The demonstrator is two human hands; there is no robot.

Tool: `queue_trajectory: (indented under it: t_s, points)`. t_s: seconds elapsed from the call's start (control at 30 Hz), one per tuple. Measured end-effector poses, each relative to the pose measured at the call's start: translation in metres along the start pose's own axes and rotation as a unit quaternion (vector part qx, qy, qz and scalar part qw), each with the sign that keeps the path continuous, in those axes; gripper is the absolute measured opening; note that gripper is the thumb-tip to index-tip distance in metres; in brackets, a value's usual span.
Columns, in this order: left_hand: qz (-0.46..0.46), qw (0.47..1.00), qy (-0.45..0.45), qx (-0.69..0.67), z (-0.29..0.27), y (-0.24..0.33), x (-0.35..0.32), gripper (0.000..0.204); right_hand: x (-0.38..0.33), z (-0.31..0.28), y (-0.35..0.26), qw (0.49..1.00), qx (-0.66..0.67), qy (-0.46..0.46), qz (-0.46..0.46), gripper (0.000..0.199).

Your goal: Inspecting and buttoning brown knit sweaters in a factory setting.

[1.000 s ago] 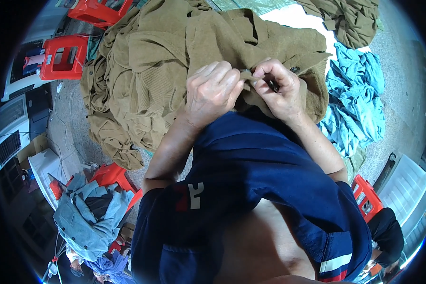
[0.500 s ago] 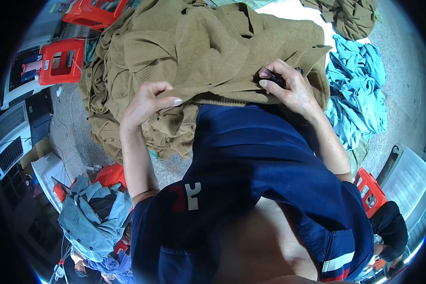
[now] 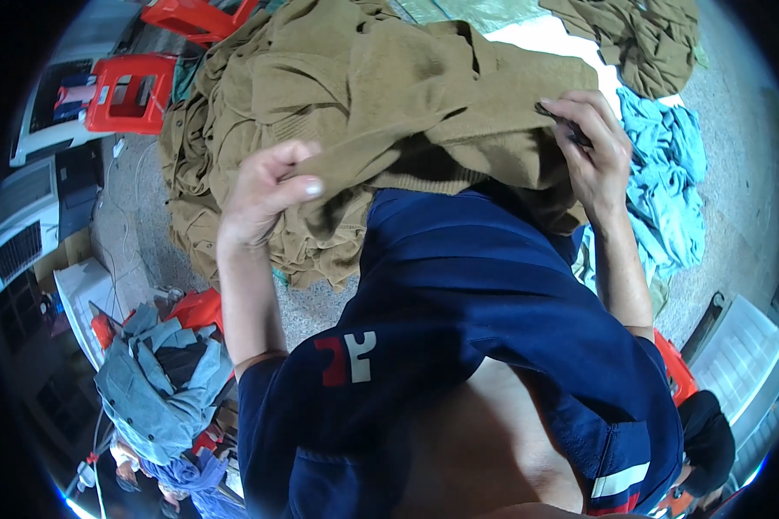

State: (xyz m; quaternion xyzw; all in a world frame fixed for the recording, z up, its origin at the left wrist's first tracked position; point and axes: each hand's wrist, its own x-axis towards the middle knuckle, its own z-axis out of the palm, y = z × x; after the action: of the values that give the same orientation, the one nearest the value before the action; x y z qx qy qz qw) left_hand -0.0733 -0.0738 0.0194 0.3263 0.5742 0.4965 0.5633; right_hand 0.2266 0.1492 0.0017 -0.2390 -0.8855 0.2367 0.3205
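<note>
A brown knit cardigan point(image 3: 485, 91) with a ribbed hem is stretched across my lap, its near edge raised between my hands. My left hand point(image 3: 264, 192) is closed, pinching that edge on the left between thumb and fingers. At the right end, my right hand point(image 3: 604, 151) is closed around a small dark tool point(image 3: 577, 132), partly hidden by the fingers. Its fingertips hold the cardigan's edge too, by a dark button point(image 3: 542, 109). Under and beyond the cardigan lies a heap of similar brown knitwear point(image 3: 234, 112).
Light blue garments point(image 3: 662, 182) lie in a pile at the right; more brown knitwear point(image 3: 636, 39) is at the far right. Red plastic stools point(image 3: 130, 95) stand at the far left. Grey-blue garments point(image 3: 160, 381) are heaped lower left, where other people are partly visible.
My right hand has moved right and slightly away from me, drawing the cardigan's edge tauter and lifting it. The left hand still pinches its end, and the view has shifted slightly.
</note>
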Motion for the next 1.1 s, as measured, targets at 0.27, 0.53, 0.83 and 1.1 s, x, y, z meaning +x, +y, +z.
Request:
queue_trajectory:
  t_s: [0.27, 0.53, 0.83, 1.1]
  points:
    - [0.084, 0.996, -0.033, 0.02, 0.081, 0.027, 0.045, 0.016, 0.028, 0.03, -0.058, 0.95, 0.126, 0.029, -0.284, 0.025]
    - [0.128, 0.986, -0.018, 0.103, 0.093, 0.029, 0.048, 0.025, 0.023, 0.044, -0.05, 0.973, 0.123, -0.009, -0.195, 0.015]
    - [0.171, 0.974, 0.016, 0.148, 0.089, 0.019, 0.05, 0.021, 0.03, 0.052, -0.051, 0.977, 0.177, -0.071, -0.096, 0.028]
    - [0.265, 0.89, 0.076, 0.364, 0.089, 0.018, 0.052, 0.029, 0.028, 0.058, -0.049, 0.978, 0.196, -0.075, -0.01, 0.02]
